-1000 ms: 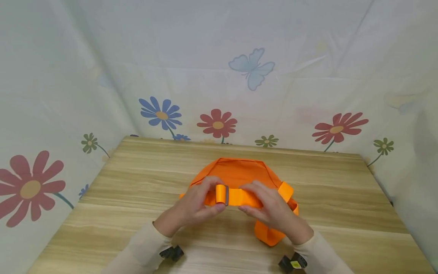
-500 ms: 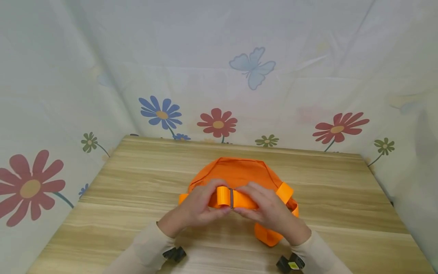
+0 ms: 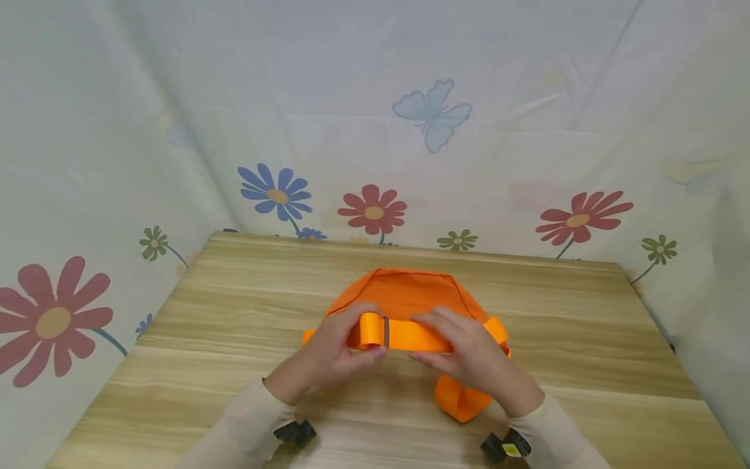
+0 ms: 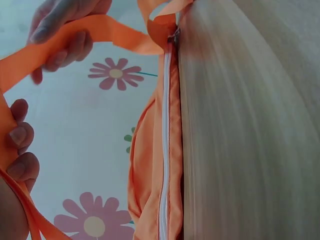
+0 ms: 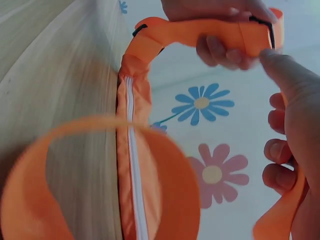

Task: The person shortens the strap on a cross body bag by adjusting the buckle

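Observation:
An orange zippered waist bag (image 3: 413,290) lies on the wooden table, its white zipper (image 4: 166,135) plain in the left wrist view. Above its near side both hands hold the orange webbing strap (image 3: 417,335) stretched between them. My left hand (image 3: 336,348) pinches the strap at a dark slide buckle (image 3: 387,332), where the webbing forms a short loop (image 3: 370,329). On the other side my right hand (image 3: 469,352) grips the strap, thumb below and fingers above. Loose webbing (image 3: 459,397) hangs in a loop under the right hand.
The wood-grain table (image 3: 222,326) extends around the bag on every side. Behind and beside it hangs a pale curtain (image 3: 328,98) printed with flowers and a butterfly. Small black cameras (image 3: 295,433) sit on both wrists.
The hands drew together near the buckle half a second ago, then moved apart again. The buckle shifted right and back left, and more strap now shows between the hands.

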A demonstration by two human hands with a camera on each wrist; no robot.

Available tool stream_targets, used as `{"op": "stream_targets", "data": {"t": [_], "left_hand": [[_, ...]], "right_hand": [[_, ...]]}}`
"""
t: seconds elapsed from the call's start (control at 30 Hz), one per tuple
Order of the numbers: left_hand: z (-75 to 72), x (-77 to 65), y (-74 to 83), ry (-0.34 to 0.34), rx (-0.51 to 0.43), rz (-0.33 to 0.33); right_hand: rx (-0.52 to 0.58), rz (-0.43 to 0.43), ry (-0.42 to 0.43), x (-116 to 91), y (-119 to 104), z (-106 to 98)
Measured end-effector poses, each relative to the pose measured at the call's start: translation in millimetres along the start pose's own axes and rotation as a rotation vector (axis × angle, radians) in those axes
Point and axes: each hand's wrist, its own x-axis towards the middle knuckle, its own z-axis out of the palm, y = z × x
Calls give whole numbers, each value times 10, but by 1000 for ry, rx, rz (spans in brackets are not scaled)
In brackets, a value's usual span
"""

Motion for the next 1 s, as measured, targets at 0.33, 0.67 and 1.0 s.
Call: {"op": "stream_targets", "data": {"t": [0.33,0.67,1.0], "left_hand": [[-48,-43,-52,-62,-154,17],[-33,-51,-88,-65,-123,60],[-11,-54,-103,-78,-73,64]], "right_hand": [[82,-32,25,-36,61,36],[77,-53,36,34,-28,63],[83,-60,32,81,-93,113]]}}
